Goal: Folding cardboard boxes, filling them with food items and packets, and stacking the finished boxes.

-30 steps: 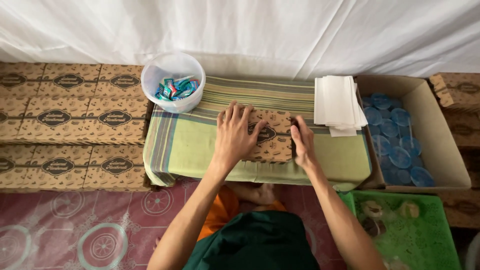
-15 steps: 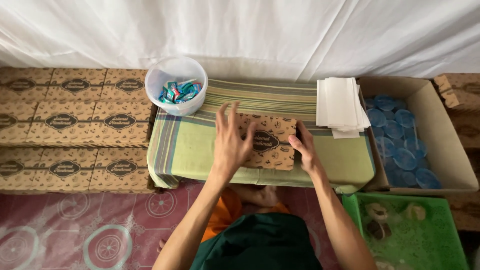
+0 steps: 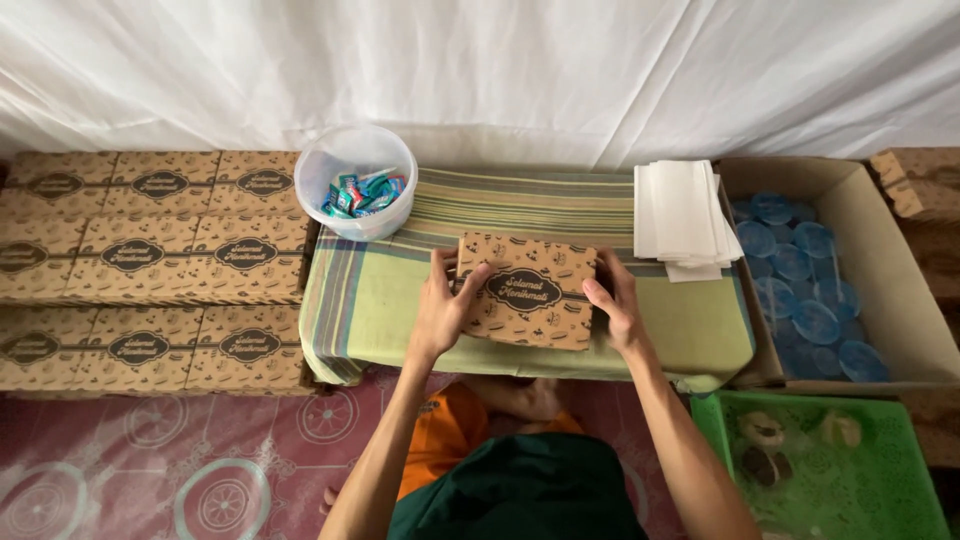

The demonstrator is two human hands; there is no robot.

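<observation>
Both hands grip a flat brown printed cardboard box [image 3: 530,290] lying on the green striped cloth-covered low table [image 3: 380,300]: the left hand [image 3: 440,310] clasps its left edge, the right hand [image 3: 612,305] its right edge. Squeezing too hard could buckle the thin lid. A careless swing could knock the clear plastic tub of wrapped sweets [image 3: 357,182] or scatter the stack of white paper sheets [image 3: 682,215].

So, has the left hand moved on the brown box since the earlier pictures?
Yes. The left hand slid off the top of the brown box to its left edge, toward the plastic bowl.
</observation>
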